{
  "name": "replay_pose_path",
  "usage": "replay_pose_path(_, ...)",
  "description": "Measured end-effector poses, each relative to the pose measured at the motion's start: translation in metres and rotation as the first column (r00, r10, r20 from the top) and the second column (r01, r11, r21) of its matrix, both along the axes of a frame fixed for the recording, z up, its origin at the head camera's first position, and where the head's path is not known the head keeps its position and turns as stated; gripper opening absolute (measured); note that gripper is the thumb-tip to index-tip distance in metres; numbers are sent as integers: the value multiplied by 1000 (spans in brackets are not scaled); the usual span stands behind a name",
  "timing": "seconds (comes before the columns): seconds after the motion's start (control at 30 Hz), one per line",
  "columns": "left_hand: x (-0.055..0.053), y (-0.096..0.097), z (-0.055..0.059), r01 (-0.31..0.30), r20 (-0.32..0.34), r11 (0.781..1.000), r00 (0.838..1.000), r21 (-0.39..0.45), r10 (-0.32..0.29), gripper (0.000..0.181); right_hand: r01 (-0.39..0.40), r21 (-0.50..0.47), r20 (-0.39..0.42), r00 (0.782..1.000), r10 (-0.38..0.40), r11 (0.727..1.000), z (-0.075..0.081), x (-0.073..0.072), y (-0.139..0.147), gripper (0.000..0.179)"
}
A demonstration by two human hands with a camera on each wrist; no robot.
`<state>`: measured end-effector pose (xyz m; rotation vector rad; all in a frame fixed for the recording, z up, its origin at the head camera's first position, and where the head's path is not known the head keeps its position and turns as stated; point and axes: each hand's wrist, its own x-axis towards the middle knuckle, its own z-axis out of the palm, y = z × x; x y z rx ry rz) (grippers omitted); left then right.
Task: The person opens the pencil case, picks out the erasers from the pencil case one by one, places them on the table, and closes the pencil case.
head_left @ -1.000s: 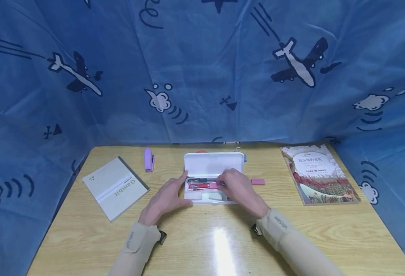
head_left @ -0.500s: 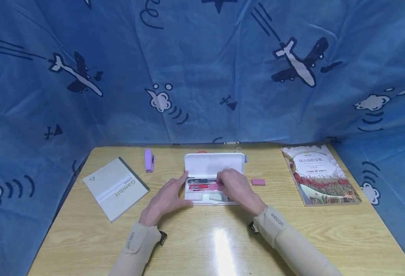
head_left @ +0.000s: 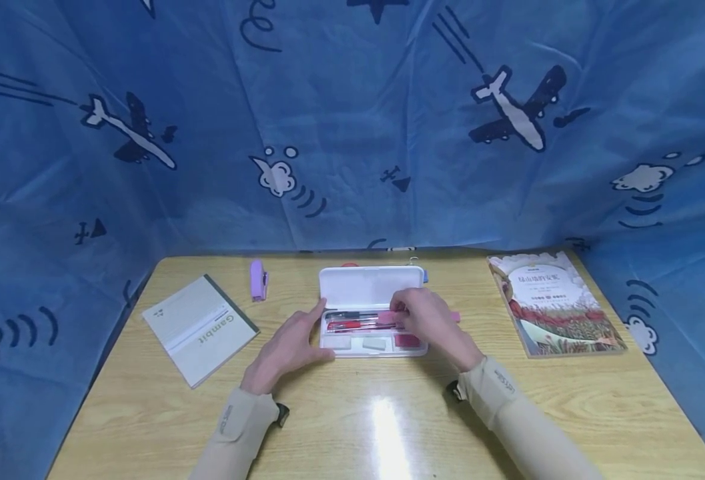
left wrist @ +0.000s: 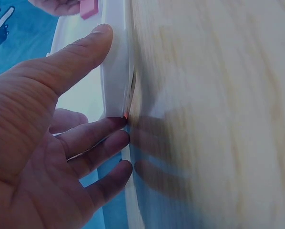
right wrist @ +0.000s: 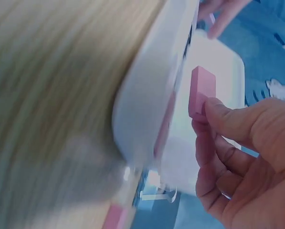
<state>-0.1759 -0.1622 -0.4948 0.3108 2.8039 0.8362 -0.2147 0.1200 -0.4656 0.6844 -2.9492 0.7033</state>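
Observation:
A white pencil case (head_left: 371, 287) lies with its lid raised in the head view. Black and red pens (head_left: 345, 325) fill its back section; pale blocks (head_left: 374, 343) and a dark pink block (head_left: 407, 341) sit along the front. My right hand (head_left: 427, 320) pinches a pink eraser (right wrist: 203, 90) between thumb and fingers, over the case's right half. At the case's left end, my left hand (head_left: 289, 343) rests its thumb on the front wall, and its loosely extended fingers touch the end and back. Part of the pens is hidden by the right hand.
Another pink block (head_left: 456, 317) lies on the table right of the case, partly covered by the right hand. A purple stapler (head_left: 259, 280) and a Gambit notebook (head_left: 202, 330) are at left. An illustrated book (head_left: 556, 303) lies at right. A blue curtain (head_left: 352, 133) surrounds the table.
My right hand has shifted right with the pink eraser, uncovering more of the pens and the dark pink block in the case. The left hand stays in place.

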Motion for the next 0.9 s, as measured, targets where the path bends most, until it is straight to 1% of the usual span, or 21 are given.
replay_pose_path(0.13, 1, 0, 0, -3, 4, 1000, 1000, 0, 3, 108, 30, 11, -17, 999, -30, 999, 3, -2, 23, 7)
replay_pose_path(0.33, 0, 0, -1, 0, 1, 1000, 1000, -5, 0, 108, 130, 3, -18, 991, -130, 992, 4, -5, 63, 7)
replay_pose_path(0.43, 0, -1, -1, 1, -1, 1000, 1000, -12, -1, 108, 166, 14, -20, 986, -165, 986, 6, -7, 82, 7)
replay_pose_path(0.67, 0, -2, 0, -9, 4, 1000, 1000, -14, 9, 109, 193, 37, 2, 981, -193, 980, 9, -6, 120, 6)
replay_pose_path(0.9, 0, -2, -1, -3, 2, 1000, 1000, 1, 3, 108, 219, 81, 34, 974, -222, 972, 4, -4, 150, 8)
